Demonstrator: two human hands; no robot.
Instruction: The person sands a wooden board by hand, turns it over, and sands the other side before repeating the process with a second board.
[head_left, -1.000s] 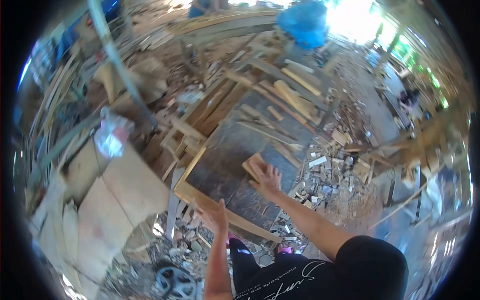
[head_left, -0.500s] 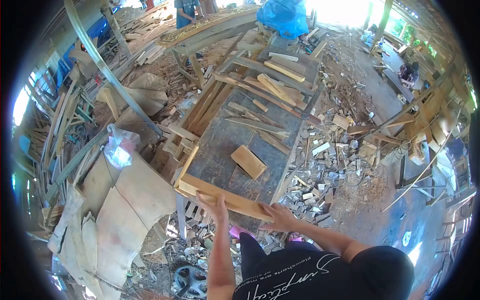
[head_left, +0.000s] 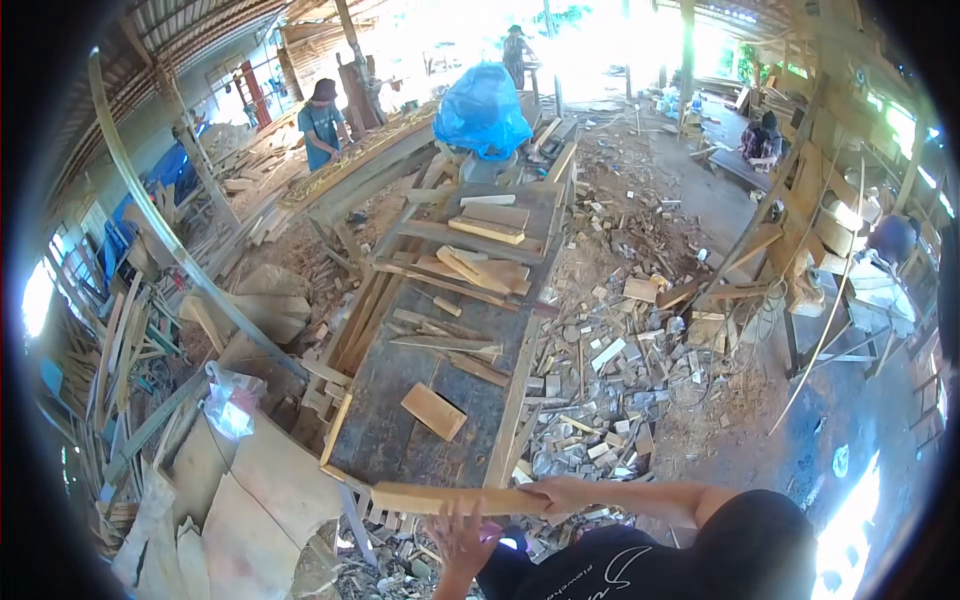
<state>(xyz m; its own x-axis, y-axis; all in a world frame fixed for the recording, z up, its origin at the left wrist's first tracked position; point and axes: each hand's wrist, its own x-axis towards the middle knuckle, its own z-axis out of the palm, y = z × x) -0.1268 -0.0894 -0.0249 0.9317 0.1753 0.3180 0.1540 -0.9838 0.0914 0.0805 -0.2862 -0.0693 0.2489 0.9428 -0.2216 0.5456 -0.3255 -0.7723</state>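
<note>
A long pale wooden board (head_left: pixel 455 499) is off the near end of the dark workbench (head_left: pixel 385 420), roughly level across my front. My right hand (head_left: pixel 558 494) grips its right end. Under the board's middle, my left hand (head_left: pixel 462 540) has its fingers spread, close against the lower edge; whether they touch it is hard to tell. On the bench lie a short wooden block (head_left: pixel 434 411), several thin wood strips (head_left: pixel 450 343) and a wooden-handled tool (head_left: pixel 447 306).
Beyond the bench sits a blue plastic-covered object (head_left: pixel 482 110). Wood scraps (head_left: pixel 610 400) cover the ground to the right. One person (head_left: pixel 322 125) stands at a carved panel at back left; others are farther back. A plastic bag (head_left: pixel 232 400) hangs at left.
The board has come off the bench's near edge toward me. My left hand has opened and dropped lower; my right hand now grips the board's end. The view has tilted up.
</note>
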